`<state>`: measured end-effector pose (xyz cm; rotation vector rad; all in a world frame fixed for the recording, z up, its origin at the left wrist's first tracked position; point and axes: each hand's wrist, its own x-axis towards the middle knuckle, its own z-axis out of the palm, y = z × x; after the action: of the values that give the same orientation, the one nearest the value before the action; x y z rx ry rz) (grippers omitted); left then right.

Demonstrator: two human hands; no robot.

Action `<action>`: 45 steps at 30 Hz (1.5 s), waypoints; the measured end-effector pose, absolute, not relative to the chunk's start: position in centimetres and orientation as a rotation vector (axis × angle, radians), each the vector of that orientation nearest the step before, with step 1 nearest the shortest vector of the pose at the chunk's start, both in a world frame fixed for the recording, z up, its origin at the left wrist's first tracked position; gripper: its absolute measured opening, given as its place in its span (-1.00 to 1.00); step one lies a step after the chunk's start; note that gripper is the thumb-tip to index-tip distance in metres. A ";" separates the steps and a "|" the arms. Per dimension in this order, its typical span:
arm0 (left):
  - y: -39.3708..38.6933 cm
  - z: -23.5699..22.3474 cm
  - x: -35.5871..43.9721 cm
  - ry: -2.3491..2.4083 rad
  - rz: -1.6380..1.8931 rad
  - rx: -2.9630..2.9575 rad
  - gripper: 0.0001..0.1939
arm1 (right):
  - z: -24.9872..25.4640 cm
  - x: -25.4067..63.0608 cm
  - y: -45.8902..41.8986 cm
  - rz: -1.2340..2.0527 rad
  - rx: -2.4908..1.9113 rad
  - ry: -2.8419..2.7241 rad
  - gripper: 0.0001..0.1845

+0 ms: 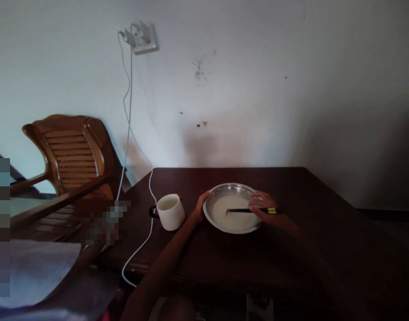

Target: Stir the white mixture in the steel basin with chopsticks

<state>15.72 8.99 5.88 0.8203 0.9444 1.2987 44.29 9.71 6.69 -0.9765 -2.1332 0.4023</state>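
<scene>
A wide metal bowl (209,218) rests on the dark table, with a pale, whitish mixture (231,216) in it. My left hand (202,206) grips the bowl's left rim. Over the right side of the bowl, my right hand (263,208) is closed around black chopsticks (239,210) with yellow-marked ends. Their tips dip into the mixture near its middle; whether there are one or two sticks is hard to make out. To the left of my left forearm stands a white mug (171,218) with a black handle and pale contents.
The brown table (291,187) meets a white wall. A white cable (150,232) runs from the wall socket (146,40) down across the table's left side, behind the mug. At the left is a slatted wooden chair (71,151), with pale cloth (34,267) in front of it.
</scene>
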 end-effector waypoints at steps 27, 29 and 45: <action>9.4 5.2 15.7 0.950 1.327 0.771 -0.61 | 7.6 45.2 10.4 0.575 -0.907 -2.195 -0.60; 9.4 5.1 15.6 0.969 1.319 0.764 -0.61 | 7.4 44.2 11.0 0.447 -0.998 -2.115 -0.62; 9.4 5.3 15.7 0.936 1.342 0.824 -0.55 | 7.5 45.1 12.3 0.384 -1.081 -2.072 -0.63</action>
<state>15.70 9.42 5.29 0.8244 0.9365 1.3416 45.12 12.34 7.54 -1.0813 -2.0715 0.3844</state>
